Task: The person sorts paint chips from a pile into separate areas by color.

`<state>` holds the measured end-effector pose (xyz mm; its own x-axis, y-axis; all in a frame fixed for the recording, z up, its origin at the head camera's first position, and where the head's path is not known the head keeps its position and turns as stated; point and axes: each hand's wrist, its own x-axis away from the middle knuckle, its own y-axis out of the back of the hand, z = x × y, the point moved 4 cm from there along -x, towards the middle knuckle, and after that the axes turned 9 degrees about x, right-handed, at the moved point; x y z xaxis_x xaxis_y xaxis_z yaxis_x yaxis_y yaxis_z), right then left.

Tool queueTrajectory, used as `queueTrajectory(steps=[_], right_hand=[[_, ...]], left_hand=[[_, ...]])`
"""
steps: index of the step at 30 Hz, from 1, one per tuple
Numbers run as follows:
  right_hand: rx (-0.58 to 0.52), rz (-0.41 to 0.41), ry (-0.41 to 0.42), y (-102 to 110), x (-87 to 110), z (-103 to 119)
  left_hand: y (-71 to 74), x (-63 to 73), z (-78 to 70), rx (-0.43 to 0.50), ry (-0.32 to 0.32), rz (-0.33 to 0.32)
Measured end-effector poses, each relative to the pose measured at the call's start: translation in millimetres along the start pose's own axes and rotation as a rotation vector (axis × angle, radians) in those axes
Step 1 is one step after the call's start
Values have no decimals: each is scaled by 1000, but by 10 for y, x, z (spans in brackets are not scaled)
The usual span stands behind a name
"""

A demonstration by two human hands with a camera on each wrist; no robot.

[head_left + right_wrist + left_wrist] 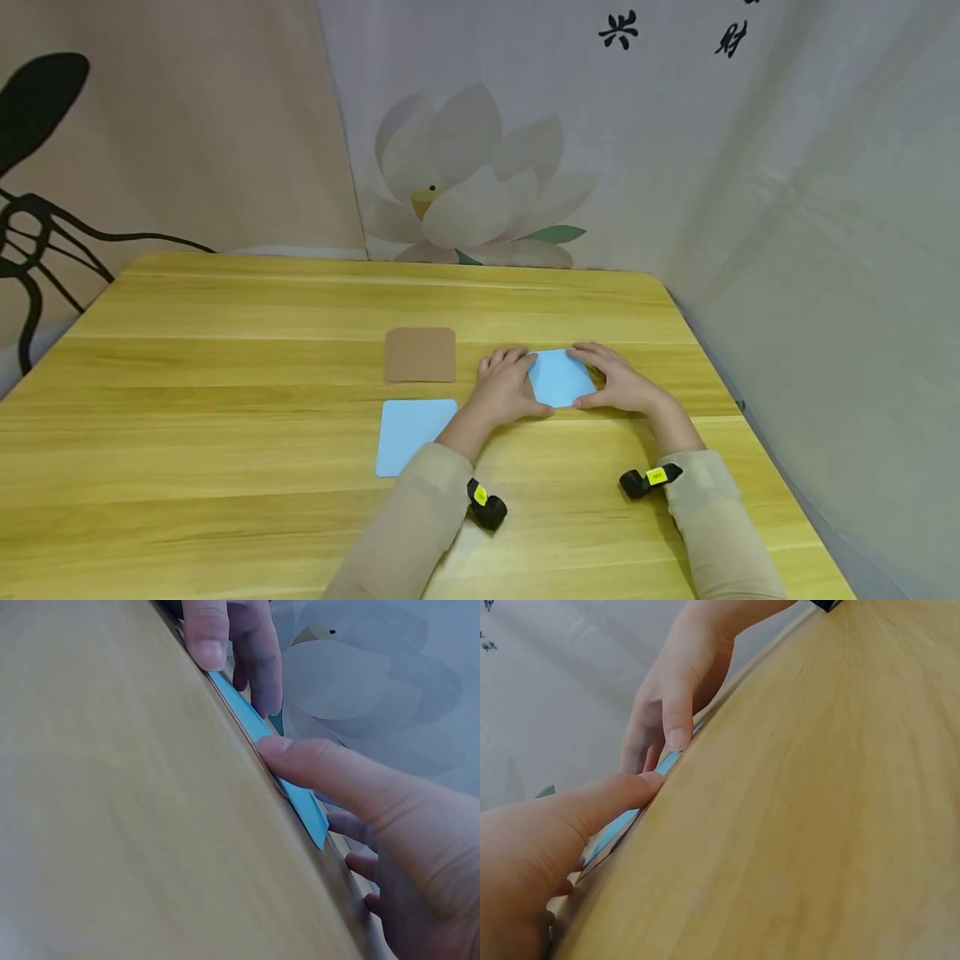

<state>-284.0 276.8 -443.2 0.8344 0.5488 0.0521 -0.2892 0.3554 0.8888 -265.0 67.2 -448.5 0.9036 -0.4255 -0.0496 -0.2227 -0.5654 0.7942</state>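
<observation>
A light blue card (561, 379) with rounded corners lies low over the right half of the wooden table, between both hands. At its left side my left hand (506, 390) grips it, thumb at the near corner and fingers by the far one. My right hand (618, 382) holds the right side, its thumb on the near edge and a fingertip at the far edge. In the right wrist view, a thin brownish edge shows beneath the blue card (251, 727). The left wrist view has the left thumb (622, 796) pressing on the card's near edge.
To the left, a brown square card (420, 355) lies flat on the table (225, 433). Nearer, a second blue card (408, 433) is partly covered by the left forearm. A printed curtain (480, 167) hangs behind the table's far edge.
</observation>
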Motion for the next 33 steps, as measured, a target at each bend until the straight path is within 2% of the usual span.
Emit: queueTrajectory(steps=[12, 20, 29, 33], right_hand=[[-29, -2, 13, -14, 16, 25], [5, -31, 23, 38, 42, 105], [68, -60, 15, 151, 91, 293], [77, -92, 24, 199, 103, 418]], left_hand=[[2, 13, 7, -13, -35, -28], [49, 38, -28, -44, -78, -70], [228, 144, -77, -46, -115, -106], [356, 214, -103, -28, -146, -125]])
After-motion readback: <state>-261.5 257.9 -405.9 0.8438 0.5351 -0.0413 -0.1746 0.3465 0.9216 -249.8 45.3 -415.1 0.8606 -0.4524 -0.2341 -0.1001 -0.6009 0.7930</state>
